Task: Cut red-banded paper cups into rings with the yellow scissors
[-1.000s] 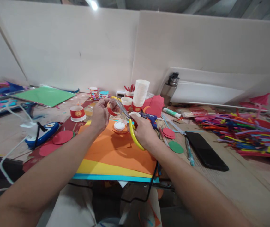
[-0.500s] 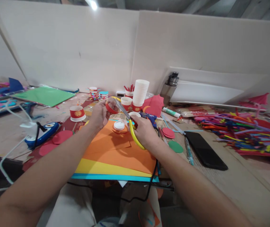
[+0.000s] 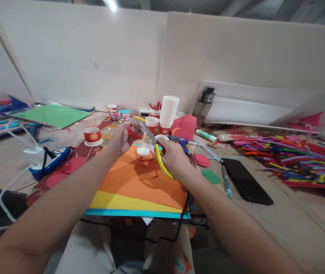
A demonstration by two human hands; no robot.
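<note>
My left hand (image 3: 122, 137) is closed on a curved red paper piece (image 3: 134, 132), which looks like a ring or band cut from a paper cup. In my right hand (image 3: 174, 156) are scissors with yellow handles (image 3: 160, 161). Their blades (image 3: 148, 130) point up and left, close to the red piece; whether they touch it I cannot tell. Below my hands a white round lid or cup base (image 3: 143, 151) rests on an orange paper circle, over sheets of orange paper (image 3: 139, 190). A yellow sheet (image 3: 113, 201) lies beneath these.
Behind stand a stack of white paper cups (image 3: 169, 110) and a red-and-white cup (image 3: 152, 123). Another cup (image 3: 92, 136) is at left, near a blue glue gun stand (image 3: 49, 163). On the right lie a black phone (image 3: 246, 180), pipe cleaners (image 3: 299, 160) and a green paper circle (image 3: 211, 176).
Almost nothing differs. The red piece in my left hand has tilted slightly, and the scissors stay at about the same place.
</note>
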